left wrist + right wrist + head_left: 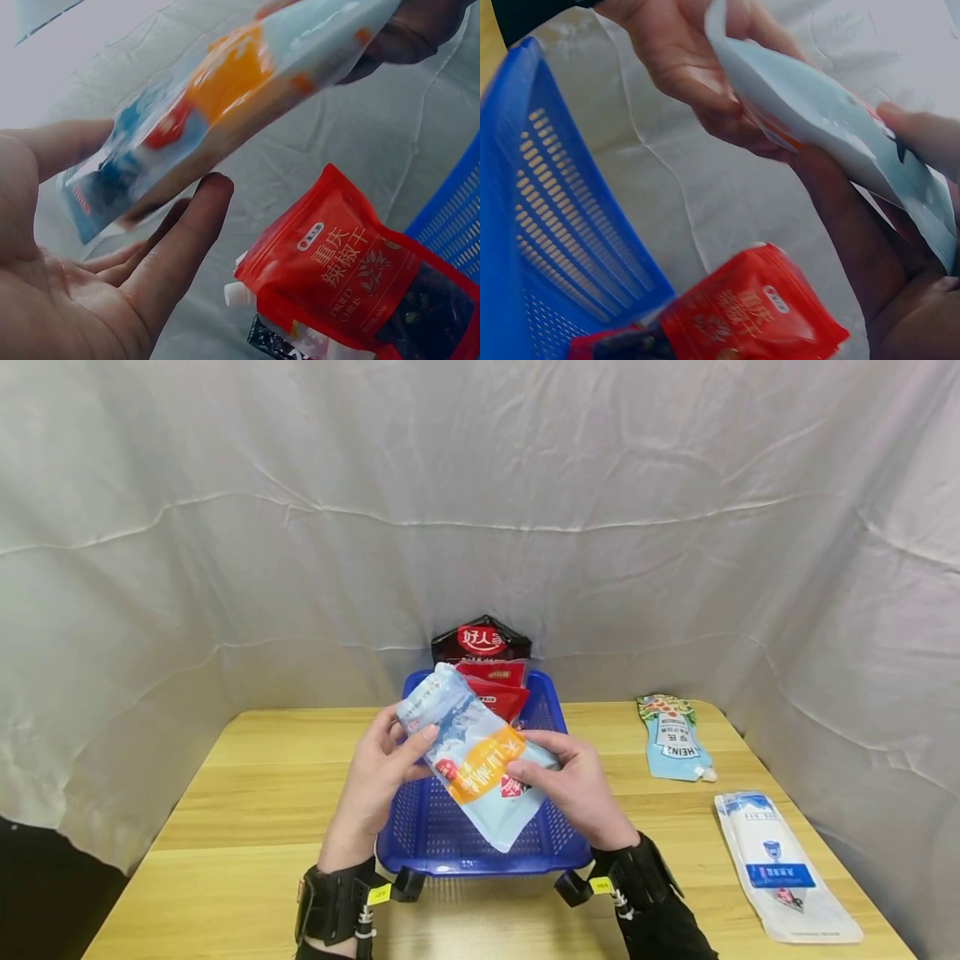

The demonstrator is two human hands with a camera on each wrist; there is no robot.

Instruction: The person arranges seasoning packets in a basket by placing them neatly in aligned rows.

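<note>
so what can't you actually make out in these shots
- Head view: the blue basket floor and the lower parts of the red pouches are hidden by the pale blue pouch and both hands.
- Head view: print on the white pouch near the table edge is too small to read.
- Left wrist view: the pale blue pouch's label is blurred; the left hand is cut off by the frame edge.
- Right wrist view: the right hand is dark, partly cut off.

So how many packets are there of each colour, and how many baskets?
Pale blue packets: 3 (held, spouted, long)
Red packets: 2
Dark packets: 1
Blue baskets: 1
Total: 7
</note>
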